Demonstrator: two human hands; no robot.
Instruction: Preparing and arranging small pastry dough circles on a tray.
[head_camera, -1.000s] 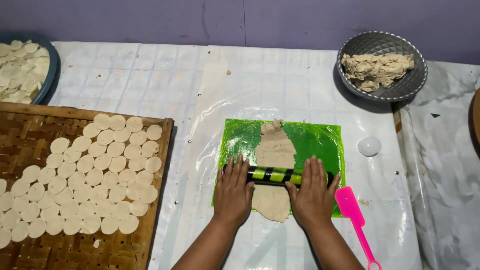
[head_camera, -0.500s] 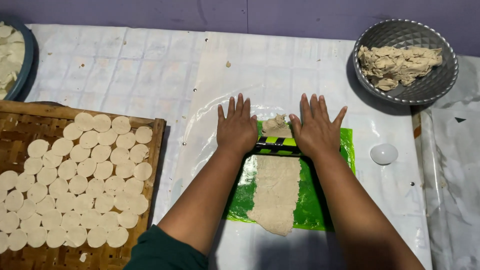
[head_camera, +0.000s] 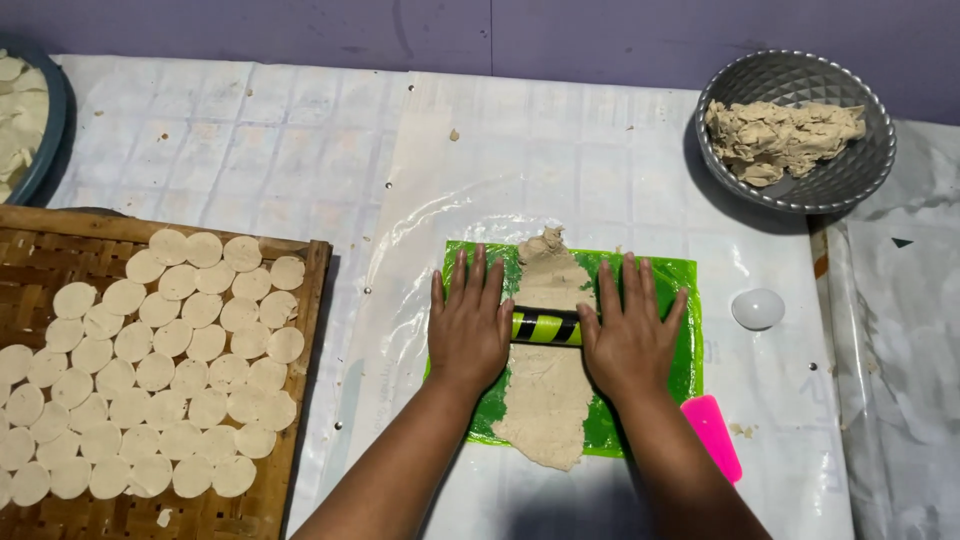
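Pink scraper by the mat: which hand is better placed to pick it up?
Right. The right hand rests on the rolling pin just above the pink scraper, which lies at the green mat's right edge. The left hand would have to cross the dough strip.

Work surface covered with a white plastic sheet (head_camera: 250, 150) showing a faint grid pattern, creased and glossy under even overhead light. A purple wall (head_camera: 400, 30) runs along the far edge. Crumpled clear plastic (head_camera: 900, 330) lies at right, possibly over a second surface.
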